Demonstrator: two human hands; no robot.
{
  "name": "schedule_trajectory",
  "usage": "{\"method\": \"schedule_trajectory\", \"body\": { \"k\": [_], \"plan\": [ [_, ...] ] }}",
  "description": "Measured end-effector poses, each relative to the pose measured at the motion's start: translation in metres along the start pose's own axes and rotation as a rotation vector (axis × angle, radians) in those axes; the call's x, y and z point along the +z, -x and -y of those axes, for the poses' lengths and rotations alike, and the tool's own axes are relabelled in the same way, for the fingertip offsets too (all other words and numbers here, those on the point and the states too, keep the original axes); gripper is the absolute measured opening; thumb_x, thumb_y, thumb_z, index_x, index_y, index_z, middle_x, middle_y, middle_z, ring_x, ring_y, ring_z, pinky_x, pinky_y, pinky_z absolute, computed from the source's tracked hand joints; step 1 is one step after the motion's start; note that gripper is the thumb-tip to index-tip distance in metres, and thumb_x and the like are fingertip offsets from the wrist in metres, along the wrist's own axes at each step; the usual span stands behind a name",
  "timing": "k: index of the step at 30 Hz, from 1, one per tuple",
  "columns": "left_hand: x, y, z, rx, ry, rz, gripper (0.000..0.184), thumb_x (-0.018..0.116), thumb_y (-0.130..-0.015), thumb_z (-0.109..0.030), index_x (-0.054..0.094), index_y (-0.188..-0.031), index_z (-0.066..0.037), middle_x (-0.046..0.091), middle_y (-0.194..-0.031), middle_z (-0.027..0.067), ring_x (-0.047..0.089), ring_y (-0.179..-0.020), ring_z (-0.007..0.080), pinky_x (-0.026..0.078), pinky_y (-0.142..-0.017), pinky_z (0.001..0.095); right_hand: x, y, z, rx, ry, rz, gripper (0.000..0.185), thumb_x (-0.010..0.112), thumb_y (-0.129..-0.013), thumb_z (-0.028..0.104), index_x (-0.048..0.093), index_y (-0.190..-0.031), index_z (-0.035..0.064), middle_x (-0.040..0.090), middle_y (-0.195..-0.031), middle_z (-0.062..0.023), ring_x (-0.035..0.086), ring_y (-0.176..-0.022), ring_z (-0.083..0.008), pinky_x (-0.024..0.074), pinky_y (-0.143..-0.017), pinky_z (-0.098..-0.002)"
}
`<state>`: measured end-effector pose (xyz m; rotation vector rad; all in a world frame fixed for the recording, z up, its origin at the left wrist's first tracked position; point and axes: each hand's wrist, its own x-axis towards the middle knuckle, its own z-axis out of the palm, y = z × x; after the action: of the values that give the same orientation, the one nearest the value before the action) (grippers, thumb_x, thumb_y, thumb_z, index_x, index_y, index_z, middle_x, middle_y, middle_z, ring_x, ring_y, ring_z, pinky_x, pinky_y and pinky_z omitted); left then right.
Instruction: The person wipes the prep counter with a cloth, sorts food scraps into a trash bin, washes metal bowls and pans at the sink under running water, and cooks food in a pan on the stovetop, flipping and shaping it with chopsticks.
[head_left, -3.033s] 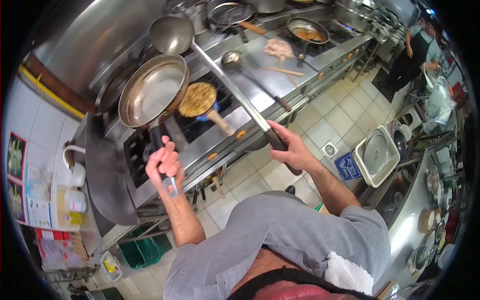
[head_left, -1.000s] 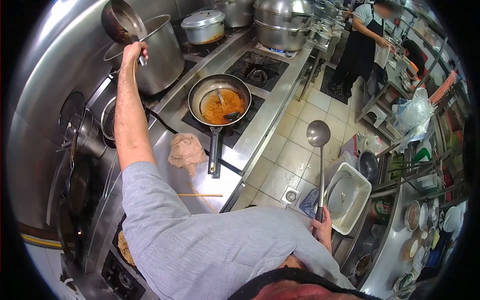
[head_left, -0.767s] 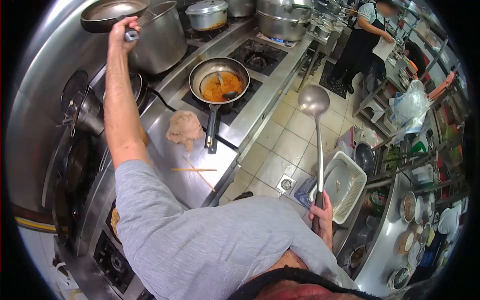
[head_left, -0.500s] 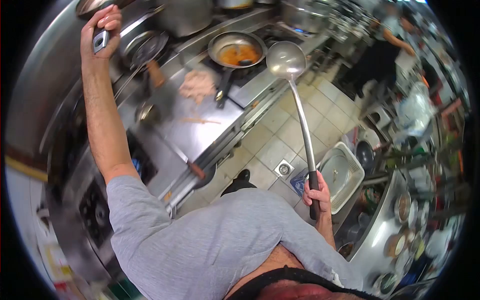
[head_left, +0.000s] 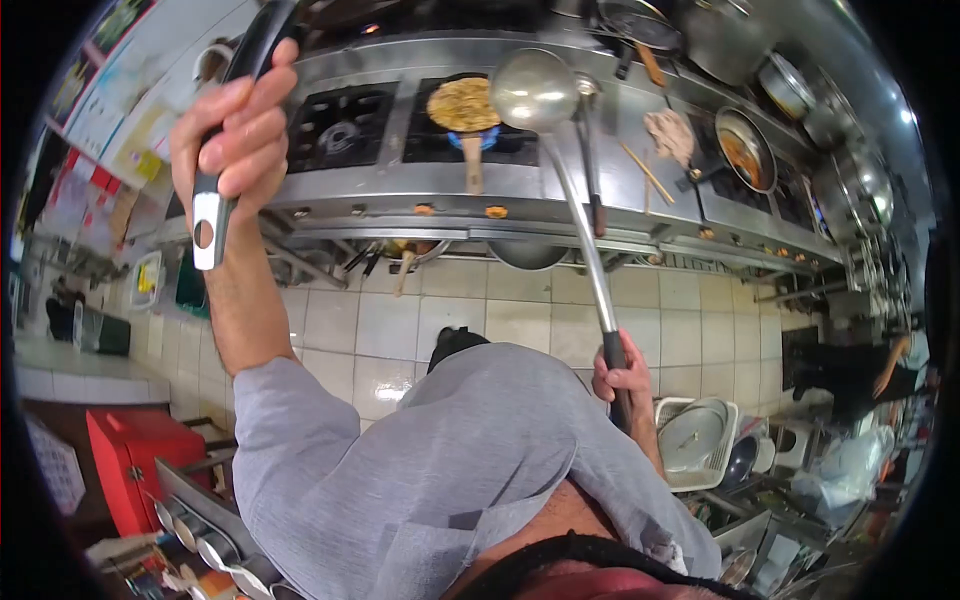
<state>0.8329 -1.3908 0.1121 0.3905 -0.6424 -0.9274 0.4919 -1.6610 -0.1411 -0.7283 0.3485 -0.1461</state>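
Note:
My left hand (head_left: 240, 140), raised at the upper left, is closed around a black pan handle (head_left: 265, 45) with a holed metal end. The pan itself is cut off or hidden at the top edge. My right hand (head_left: 628, 378) grips the black handle of a long steel ladle (head_left: 535, 92), whose bowl hangs up and forward over the stove. Beyond the ladle bowl, a wooden-handled pan with a flat yellow-brown round of food (head_left: 460, 103) sits on a burner with a blue flame (head_left: 472, 138).
On the steel counter lie a second ladle (head_left: 590, 160), thin sticks (head_left: 648, 178) and a pale crumpled cloth (head_left: 671, 137). A frying pan with orange sauce (head_left: 747, 150) stands to the right. A basket of dishes (head_left: 725, 445) and a person (head_left: 890, 375) are at the right.
My view has swung left along the stove, bringing the lit burner and its pan into the middle. Both hands keep hold of the pan handle and the ladle.

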Motion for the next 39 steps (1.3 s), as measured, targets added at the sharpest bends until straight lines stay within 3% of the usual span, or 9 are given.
{"method": "schedule_trajectory", "body": {
  "k": [7,14,26,28,29,30,33,36,39],
  "plan": [
    [-0.018,0.17,-0.081,0.16,-0.068,-0.193,0.035,0.04,-0.084,0.0,0.027,-0.116,0.008,0.039,-0.071,0.0063,0.044,-0.042,0.0092,0.042,-0.033,0.0264,0.117,-0.135,-0.086,0.06,0.217,0.281,0.077,0.064,-0.07,0.007,0.025,-0.136,0.0019,0.05,-0.074,-0.0082,0.049,-0.048,-0.0145,0.04,-0.043,-0.0268],
    [-0.065,0.312,-0.16,0.326,-0.153,-0.518,0.037,0.044,-0.079,0.002,0.03,-0.113,0.004,0.039,-0.066,0.0058,0.04,-0.035,0.0095,0.039,-0.027,0.0287,0.226,-0.298,-0.207,0.017,0.082,0.281,0.067,0.059,-0.074,0.004,0.027,-0.133,0.0018,0.052,-0.071,-0.0075,0.051,-0.049,-0.0147,0.0431,-0.045,-0.027],
    [-0.195,0.383,-0.249,0.476,-0.173,-0.938,0.023,0.049,-0.085,-0.006,0.044,-0.106,0.001,0.039,-0.064,0.0024,0.037,-0.038,0.007,0.038,-0.031,0.0242,0.318,-0.441,-0.315,-0.077,0.14,0.101,0.054,0.059,-0.077,0.007,0.036,-0.126,0.008,0.052,-0.071,-0.0048,0.051,-0.051,-0.0144,0.0422,-0.044,-0.0267],
    [-0.228,0.381,-0.267,0.468,-0.091,-0.866,0.019,0.047,-0.091,-0.011,0.045,-0.105,0.0,0.039,-0.066,0.0025,0.039,-0.042,0.0069,0.04,-0.034,0.0233,0.326,-0.456,-0.319,-0.022,0.43,0.079,0.058,0.061,-0.079,0.009,0.034,-0.129,0.004,0.053,-0.072,-0.0042,0.051,-0.054,-0.0139,0.0431,-0.049,-0.0261],
    [-0.244,0.377,-0.276,0.452,-0.064,-0.87,0.019,0.047,-0.091,-0.012,0.046,-0.105,0.0,0.04,-0.066,0.0023,0.039,-0.042,0.0068,0.04,-0.034,0.0233,0.311,-0.476,-0.329,-0.115,0.715,0.082,0.051,0.061,-0.082,0.019,0.041,-0.125,0.0007,0.06,-0.079,-0.0105,0.059,-0.064,-0.0213,0.0471,-0.058,-0.0306],
    [-0.261,0.373,-0.286,0.435,-0.037,-0.875,0.019,0.047,-0.091,-0.012,0.046,-0.105,0.0,0.04,-0.066,0.0022,0.039,-0.042,0.0067,0.04,-0.033,0.0232,0.31,-0.485,-0.331,-0.109,0.711,0.083,0.051,0.061,-0.082,0.019,0.041,-0.125,0.0007,0.06,-0.079,-0.0105,0.059,-0.064,-0.0213,0.0471,-0.058,-0.0306],
    [-0.313,0.352,-0.316,0.318,-0.041,-0.91,0.015,0.052,-0.087,-0.009,0.05,-0.101,-0.002,0.04,-0.063,0.0008,0.039,-0.041,0.0061,0.039,-0.033,0.0233,0.335,-0.491,-0.319,-0.209,1.465,-0.032,0.056,0.058,-0.082,0.034,0.043,-0.126,0.002,0.061,-0.097,-0.0252,0.058,-0.094,-0.0388,0.0455,-0.079,-0.0426],
    [-0.365,0.337,-0.34,0.209,-0.056,-0.917,0.016,0.048,-0.088,-0.007,0.05,-0.103,-0.001,0.04,-0.065,-0.0008,0.039,-0.043,0.0043,0.038,-0.034,0.021,0.36,-0.497,-0.302,0.03,1.785,-0.072,0.058,0.059,-0.081,0.036,0.043,-0.127,0.0041,0.062,-0.093,-0.0236,0.059,-0.09,-0.0402,0.0464,-0.076,-0.043],
    [-0.416,0.316,-0.362,0.095,0.027,-0.945,0.013,0.05,-0.086,-0.007,0.053,-0.098,-0.003,0.04,-0.064,-0.0025,0.039,-0.045,0.0039,0.038,-0.035,0.0203,0.358,-0.525,-0.279,-0.049,1.777,-0.107,0.054,0.059,-0.081,0.039,0.05,-0.121,0.0036,0.063,-0.083,-0.0185,0.062,-0.079,-0.0335,0.0476,-0.069,-0.0388]
  ]
}}
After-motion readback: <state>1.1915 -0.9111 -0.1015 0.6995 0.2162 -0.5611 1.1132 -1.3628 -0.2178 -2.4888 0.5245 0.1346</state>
